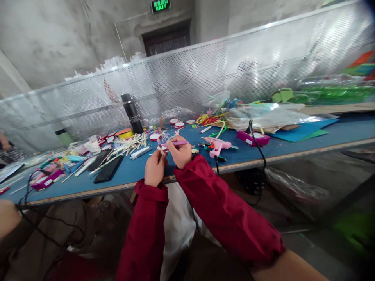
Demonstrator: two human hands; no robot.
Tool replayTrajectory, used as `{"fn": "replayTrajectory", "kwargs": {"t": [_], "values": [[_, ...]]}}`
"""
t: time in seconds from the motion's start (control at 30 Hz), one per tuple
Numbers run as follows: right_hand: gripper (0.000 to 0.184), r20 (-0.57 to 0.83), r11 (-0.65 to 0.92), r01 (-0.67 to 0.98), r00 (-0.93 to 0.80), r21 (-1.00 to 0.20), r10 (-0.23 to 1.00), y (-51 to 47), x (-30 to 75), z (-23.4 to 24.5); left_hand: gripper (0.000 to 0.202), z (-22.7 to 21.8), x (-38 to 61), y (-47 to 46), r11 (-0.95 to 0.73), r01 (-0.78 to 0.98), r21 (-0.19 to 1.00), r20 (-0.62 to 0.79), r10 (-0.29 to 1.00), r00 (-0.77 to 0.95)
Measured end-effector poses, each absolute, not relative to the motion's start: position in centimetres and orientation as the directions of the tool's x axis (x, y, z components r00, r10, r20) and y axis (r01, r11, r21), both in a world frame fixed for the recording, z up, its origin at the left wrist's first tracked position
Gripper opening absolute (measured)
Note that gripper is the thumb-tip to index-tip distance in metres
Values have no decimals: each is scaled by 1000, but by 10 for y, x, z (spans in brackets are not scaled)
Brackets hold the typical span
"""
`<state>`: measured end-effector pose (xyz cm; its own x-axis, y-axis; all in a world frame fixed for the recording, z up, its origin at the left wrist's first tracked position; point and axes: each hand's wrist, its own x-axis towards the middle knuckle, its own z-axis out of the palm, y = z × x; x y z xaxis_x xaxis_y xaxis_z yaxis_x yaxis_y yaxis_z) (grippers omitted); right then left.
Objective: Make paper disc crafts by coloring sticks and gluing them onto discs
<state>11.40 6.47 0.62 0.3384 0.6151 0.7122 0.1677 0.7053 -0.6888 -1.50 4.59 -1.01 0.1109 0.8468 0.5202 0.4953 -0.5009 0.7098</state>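
My left hand (154, 168) is closed around a thin white stick (159, 145) that points up and away from me. My right hand (181, 151) is closed on a pink-purple stick (177, 143) held level, its left end meeting the white stick. Both hands hover over the near edge of a blue table (293, 148), with red sleeves (216, 203) covering my forearms. A pink glue gun (218, 146) lies on the table just right of my right hand.
Loose sticks (129, 145), tape rolls (175, 123), a black phone (109, 171), a black cylinder (132, 113) and plastic bags (263, 115) litter the table. A perforated metal screen (205, 74) backs it. Another person's arm (8, 218) shows at lower left.
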Motion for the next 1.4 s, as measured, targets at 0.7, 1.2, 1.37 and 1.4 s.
{"fn": "replayTrajectory", "kwargs": {"t": [0.7, 1.2, 1.37, 1.4], "values": [[25, 697, 687, 175, 352, -705, 625, 63, 115, 8, 24, -10, -15, 45, -501, 502, 705, 521, 846, 114], [25, 692, 693, 145, 346, -707, 634, 60, 114, 10, 23, -9, -15, 45, -504, 486, 714, 520, 847, 114], [25, 701, 701, 145, 336, -699, 630, 60, 114, 11, 23, -10, -15, 47, -498, 494, 713, 516, 850, 112], [25, 705, 705, 145, 333, -694, 626, 60, 115, 10, 23, -11, -15, 47, -497, 496, 712, 515, 850, 112]]}}
